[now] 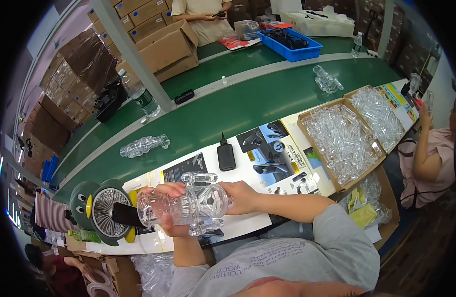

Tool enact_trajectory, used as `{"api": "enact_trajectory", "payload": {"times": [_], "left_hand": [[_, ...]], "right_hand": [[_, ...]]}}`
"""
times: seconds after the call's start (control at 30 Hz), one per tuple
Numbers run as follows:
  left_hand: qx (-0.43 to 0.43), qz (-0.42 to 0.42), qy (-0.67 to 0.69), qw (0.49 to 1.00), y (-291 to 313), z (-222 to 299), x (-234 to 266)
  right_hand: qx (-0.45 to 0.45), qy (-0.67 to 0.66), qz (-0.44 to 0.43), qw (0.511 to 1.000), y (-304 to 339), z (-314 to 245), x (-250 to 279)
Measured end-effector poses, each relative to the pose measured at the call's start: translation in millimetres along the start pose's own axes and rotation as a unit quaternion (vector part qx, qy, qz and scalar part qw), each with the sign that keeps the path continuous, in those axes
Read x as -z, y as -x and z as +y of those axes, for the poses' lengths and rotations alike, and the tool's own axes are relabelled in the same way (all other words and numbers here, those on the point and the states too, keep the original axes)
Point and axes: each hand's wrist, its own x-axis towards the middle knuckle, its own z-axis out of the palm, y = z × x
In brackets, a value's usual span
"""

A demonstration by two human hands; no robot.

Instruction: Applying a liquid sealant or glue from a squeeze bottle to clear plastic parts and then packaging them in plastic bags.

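Observation:
Both my hands hold a clear plastic vessel sideways over the white work surface. It has a ribbed round body, with a short clear tube sticking out on its far side and another on its near side. My left hand is wrapped round its wide left end, thumb on the near side. At the narrower right end, my right hand is closed on it, its fingertips partly hidden. A black power adapter lies just beyond. To the left stands a green penguin-shaped fan, a dark phone-like slab before its grille.
Cardboard trays of small clear parts sit at right. Clear assemblies lie on the green belt. A water bottle, a metal post and a blue bin stand beyond. Co-workers are at the far side and right.

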Motion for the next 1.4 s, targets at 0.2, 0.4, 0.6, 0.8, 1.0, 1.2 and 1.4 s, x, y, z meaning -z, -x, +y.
{"api": "enact_trajectory", "payload": {"times": [0.2,0.4,0.6,0.8,1.0,1.2,1.4], "left_hand": [[0.011,-0.09,0.014,0.996,-9,2,0],[0.023,-0.046,0.004,0.999,-7,-3,5],[-0.004,0.004,-0.111,0.994,1,2,2],[0.01,-0.07,-0.037,0.997,0,7,2],[-0.037,-0.122,-0.023,0.992,-1,12,-1],[-0.038,-0.049,-0.048,0.997,3,3,-14],[-0.023,-0.106,-0.006,0.994,-8,9,-10]], "right_hand": [[-0.016,-0.103,-0.078,0.992,-1,-4,10],[-0.03,-0.043,-0.071,0.996,-5,3,13],[0.055,0.036,0.035,0.997,-4,3,19],[0.066,-0.098,-0.04,0.992,1,-10,12],[0.068,-0.094,-0.064,0.991,1,-14,13],[0.087,-0.026,0.02,0.996,4,-13,17],[0.07,-0.049,-0.036,0.996,-1,-23,30]]}}
